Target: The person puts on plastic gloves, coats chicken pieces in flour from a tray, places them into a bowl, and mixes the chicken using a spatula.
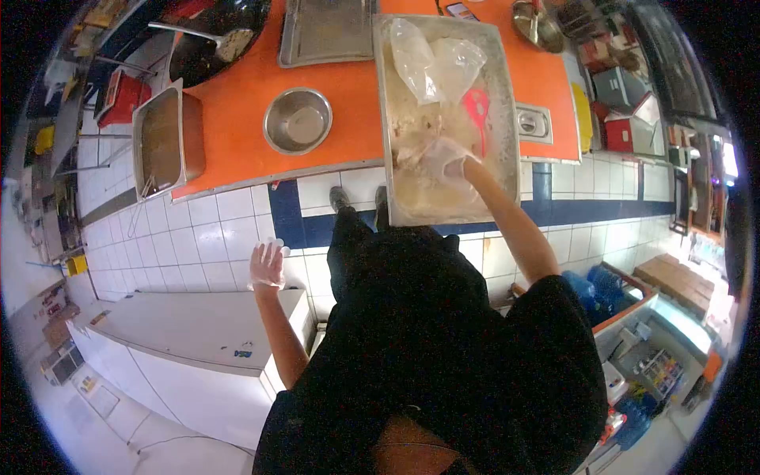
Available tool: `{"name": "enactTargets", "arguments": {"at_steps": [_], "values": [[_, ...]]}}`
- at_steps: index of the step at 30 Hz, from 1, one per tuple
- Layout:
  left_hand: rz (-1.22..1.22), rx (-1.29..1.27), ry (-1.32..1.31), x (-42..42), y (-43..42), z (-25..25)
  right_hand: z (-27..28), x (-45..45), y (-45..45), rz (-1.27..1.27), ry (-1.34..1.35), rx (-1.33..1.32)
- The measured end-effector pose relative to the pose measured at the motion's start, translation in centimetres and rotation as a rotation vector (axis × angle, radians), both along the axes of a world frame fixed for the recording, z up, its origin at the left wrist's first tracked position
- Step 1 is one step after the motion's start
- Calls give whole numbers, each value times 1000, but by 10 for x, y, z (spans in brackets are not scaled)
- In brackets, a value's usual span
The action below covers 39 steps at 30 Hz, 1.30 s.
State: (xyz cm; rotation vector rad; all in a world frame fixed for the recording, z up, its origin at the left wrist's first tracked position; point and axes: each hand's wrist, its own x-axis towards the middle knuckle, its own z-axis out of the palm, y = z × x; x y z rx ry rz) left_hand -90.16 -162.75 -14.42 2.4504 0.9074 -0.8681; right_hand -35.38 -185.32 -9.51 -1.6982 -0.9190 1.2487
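Note:
My right hand (447, 162), in a clear glove, reaches into a large metal tray (385, 119) of pale, wet-looking food; its fingers are blurred against the contents. Out to the side, away from the counter, my left hand (267, 265) is raised in a clear glove, fingers spread and holding nothing. At the tray's far end lies a clear plastic bag (431, 63). A red slotted utensil (477, 107) rests in the food to the right of the bag.
On the orange counter (348, 87) stand a steel bowl (298, 121), an empty flat tray (327, 36), a black wok (206, 51), a deep steel container (162, 142) and a small lidded pan (533, 124). A white chest (190, 328) stands at the lower left.

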Motion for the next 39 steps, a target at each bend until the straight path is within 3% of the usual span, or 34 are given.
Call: {"name": "enactTargets", "arguments": {"at_steps": [1,3,7,10,12,13,14,15,16,18,19,20,22,25,28,29,31,32,34,36,37,39], "values": [[-262,236,367,3,-4,7,22,8,7,10,1,0],[-288,235,404,-5,-6,1,64,24,22,111,-743,-420],[-442,232,538,-1,-20,15,23,8,29,122,-711,-278],[-472,175,622,11,-21,32,-11,-37,31,372,-1124,-556],[-505,220,587,6,-21,24,-32,-56,12,158,-1338,94],[-532,263,551,2,-18,15,-67,-54,2,151,-1340,85],[-557,306,516,-1,-15,5,-114,-39,-7,258,-1350,14],[-543,315,509,-3,-13,-1,-120,-29,-5,309,-1354,-23],[-536,323,505,-3,-10,-5,-106,-21,2,360,-1356,-58],[-501,348,420,-4,-3,-10,-62,0,25,852,-1497,-225],[-474,365,341,-5,-1,-11,-42,4,27,853,-1497,-221],[-470,365,341,-5,0,-9,-23,8,24,573,-997,-212],[-470,335,383,-2,-5,1,33,16,14,306,-499,-208],[-473,297,447,-1,-10,11,106,9,1,-66,-412,-319],[-490,272,475,-14,-18,-3,101,-16,-14,-241,-29,-394],[-469,240,510,-13,-22,-5,66,-34,-22,101,-866,-231],[-433,182,581,-7,-29,-7,-13,-58,-37,472,-1677,-16],[-419,160,621,-6,-27,-5,-57,-69,-42,355,-1606,-190],[-372,152,573,2,-18,-4,-52,-62,-20,228,-1530,-354],[-266,104,474,5,-19,-3,-4,-33,0,683,-1106,-574],[-252,111,465,8,-17,-5,31,-24,7,686,-1123,-565],[-424,289,360,-7,-13,-5,85,-28,15,148,-356,-343]]}}
